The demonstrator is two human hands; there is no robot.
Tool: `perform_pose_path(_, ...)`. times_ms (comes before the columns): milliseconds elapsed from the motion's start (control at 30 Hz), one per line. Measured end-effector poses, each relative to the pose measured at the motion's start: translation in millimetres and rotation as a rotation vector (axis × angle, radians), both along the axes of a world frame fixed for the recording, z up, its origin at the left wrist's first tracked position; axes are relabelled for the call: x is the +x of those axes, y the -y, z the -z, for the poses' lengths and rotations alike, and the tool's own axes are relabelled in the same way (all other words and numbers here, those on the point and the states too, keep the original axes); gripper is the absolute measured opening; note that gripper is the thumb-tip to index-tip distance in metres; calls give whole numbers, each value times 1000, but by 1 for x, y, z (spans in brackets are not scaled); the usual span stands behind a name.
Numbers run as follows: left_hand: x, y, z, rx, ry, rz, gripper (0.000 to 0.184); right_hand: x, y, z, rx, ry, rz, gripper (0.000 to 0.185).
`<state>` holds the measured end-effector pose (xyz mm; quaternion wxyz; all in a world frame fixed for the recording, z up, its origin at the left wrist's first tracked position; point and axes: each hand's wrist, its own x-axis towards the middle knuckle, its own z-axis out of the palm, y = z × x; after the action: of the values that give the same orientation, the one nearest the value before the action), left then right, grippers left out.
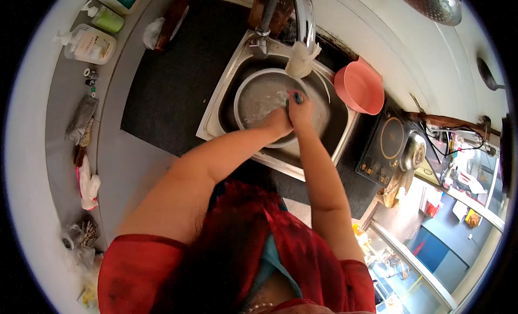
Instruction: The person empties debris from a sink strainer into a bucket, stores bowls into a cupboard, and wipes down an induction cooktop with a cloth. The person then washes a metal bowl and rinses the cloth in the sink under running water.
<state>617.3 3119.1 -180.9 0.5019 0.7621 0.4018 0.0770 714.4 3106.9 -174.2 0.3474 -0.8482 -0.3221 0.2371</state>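
My left hand and my right hand meet over a round metal basin standing in the steel sink. Both hands are closed, fingers curled in against each other. A small dark object with a pinkish-red bit beside it shows at my right fingers; its kind is not clear. What my left fingers hold, if anything, is hidden. Water with pale specks seems to lie in the basin. Above it hangs the chrome tap, a pale cloth tied round its spout.
A pink plastic bowl stands at the sink's right corner, beside an induction cooker and a metal lid. Pump bottles line the ledge at left. A black mat covers the counter. A perforated ladle hangs upper right.
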Motion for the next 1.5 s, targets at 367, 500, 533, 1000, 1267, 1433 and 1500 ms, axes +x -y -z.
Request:
perform_pose_path(367,-15,28,-142,-2460,834,264,13,-13,23,-101,1072,-1636,-178,57)
perform_pose_path(500,-18,26,-168,-2553,1091,363,13,-19,18,-138,1475,-1775,-626,36)
perform_pose_path(533,-20,22,-176,-2470,980,325,12,-18,17,-146,1470,-1801,-694,32)
perform_pose_path(1000,-33,-7,-157,-1399,404,39,26,-5,11,-182,314,-720,-501,22)
perform_pose_path(1267,-14,22,-8,-648,37,-237,39,-10,17,-39,167,-570,-233,19)
perform_pose_path(1433,-55,-2,-20,-446,-323,-186,41,-23,52,35,348,-539,378,32)
perform_pose_path(1500,-82,-19,-16,-330,-281,-236,40,-15,74,65,100,-354,674,37)
